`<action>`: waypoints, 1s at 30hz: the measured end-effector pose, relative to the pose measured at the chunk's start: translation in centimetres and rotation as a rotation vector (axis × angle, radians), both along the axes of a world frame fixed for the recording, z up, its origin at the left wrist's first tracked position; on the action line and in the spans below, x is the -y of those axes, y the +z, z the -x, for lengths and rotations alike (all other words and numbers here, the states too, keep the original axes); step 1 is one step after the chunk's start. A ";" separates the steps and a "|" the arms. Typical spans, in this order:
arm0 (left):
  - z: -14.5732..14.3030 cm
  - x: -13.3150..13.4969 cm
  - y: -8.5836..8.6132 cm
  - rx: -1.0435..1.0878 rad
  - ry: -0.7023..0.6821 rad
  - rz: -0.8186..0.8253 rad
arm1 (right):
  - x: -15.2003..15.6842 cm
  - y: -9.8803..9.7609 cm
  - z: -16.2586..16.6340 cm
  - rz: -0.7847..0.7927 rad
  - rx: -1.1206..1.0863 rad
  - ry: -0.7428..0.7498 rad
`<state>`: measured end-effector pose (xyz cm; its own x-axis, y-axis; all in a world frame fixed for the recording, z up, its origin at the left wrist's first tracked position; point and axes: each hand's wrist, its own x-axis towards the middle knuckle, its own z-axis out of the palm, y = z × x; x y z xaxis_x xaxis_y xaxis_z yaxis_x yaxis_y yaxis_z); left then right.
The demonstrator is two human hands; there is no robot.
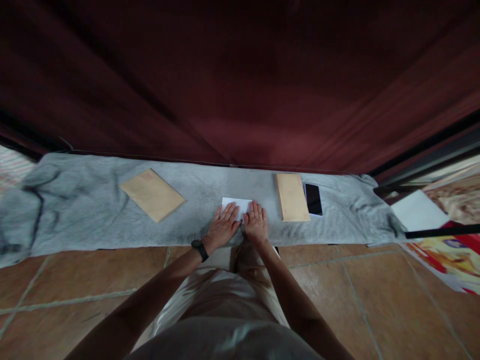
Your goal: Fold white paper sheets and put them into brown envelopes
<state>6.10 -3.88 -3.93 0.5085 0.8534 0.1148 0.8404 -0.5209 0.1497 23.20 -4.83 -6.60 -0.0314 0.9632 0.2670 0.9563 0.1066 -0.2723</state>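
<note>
A small white sheet of paper lies on the grey cloth in front of me. My left hand rests flat on its left part, fingers stretched out and a dark watch on the wrist. Over the right edge of the paper lies my right hand, also flat, its fingers straight and close together. The hands partly hide the paper's near side. To the right is a stack of brown envelopes; a single brown envelope lies askew to the left.
A phone with a dark screen lies against the right side of the envelope stack. Behind the cloth-covered ledge rises a dark red panel. At far right are a white sheet and a colourful printed bag. The floor is tiled.
</note>
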 end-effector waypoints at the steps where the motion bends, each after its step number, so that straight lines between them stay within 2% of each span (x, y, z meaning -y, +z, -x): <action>1: -0.2 -0.1 0.0 0.006 0.003 0.001 | 0.0 0.0 0.0 0.003 0.000 0.000; 11: -4.3 -2.0 -0.2 0.046 -0.005 0.048 | 0.0 0.6 -0.1 0.087 0.007 0.005; 30: -1.6 -2.3 -0.7 0.016 0.061 0.010 | 0.0 0.1 0.1 0.027 -0.010 -0.012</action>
<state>7.72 -1.58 -4.61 0.4539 0.8837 0.1139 0.8678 -0.4675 0.1687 23.15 -4.78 -6.51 -0.0174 0.9703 0.2412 0.9546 0.0878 -0.2845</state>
